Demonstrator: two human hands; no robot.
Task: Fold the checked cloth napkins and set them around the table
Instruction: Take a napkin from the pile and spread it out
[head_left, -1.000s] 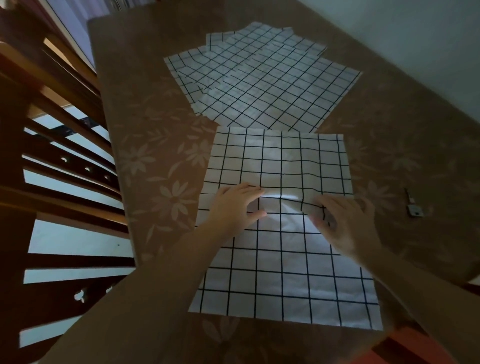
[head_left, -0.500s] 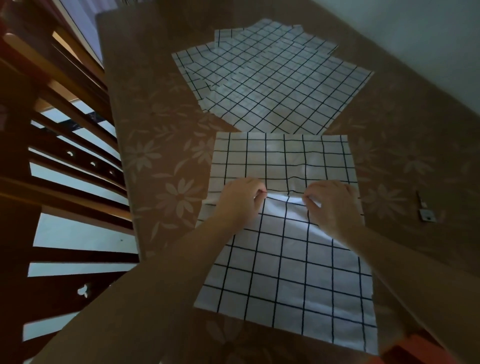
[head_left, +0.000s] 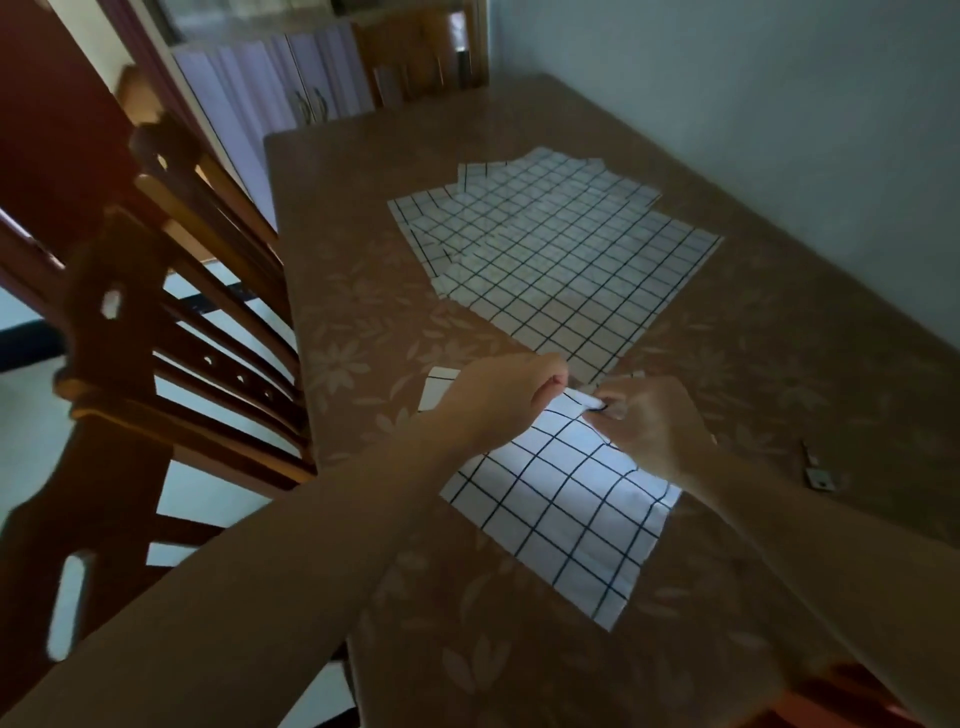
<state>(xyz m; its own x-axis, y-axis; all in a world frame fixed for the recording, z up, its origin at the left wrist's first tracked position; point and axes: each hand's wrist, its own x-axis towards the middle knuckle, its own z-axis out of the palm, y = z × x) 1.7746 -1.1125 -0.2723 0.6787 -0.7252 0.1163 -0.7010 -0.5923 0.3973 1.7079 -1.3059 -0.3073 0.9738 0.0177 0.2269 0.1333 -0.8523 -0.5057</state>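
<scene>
While both hands pinched its raised far edge, the near napkin (head_left: 561, 509) lay on the counter (head_left: 779, 364), just short of the unfolded stack (head_left: 561, 260).

The left hand (head_left: 498, 405) and right hand (head_left: 649, 421) each held a clenched grip on that edge, almost touching over the napkin's far side. Its long axis ran from the stack toward the person, so a fold likely meant drawing the edge nearward; both hands sat equally close. A small metal object (head_left: 818, 470) lay right of the napkin.

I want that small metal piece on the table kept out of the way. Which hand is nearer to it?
Right. The right hand pinches the napkin just left of the metal piece; the left hand is farther left, beyond it.
</scene>
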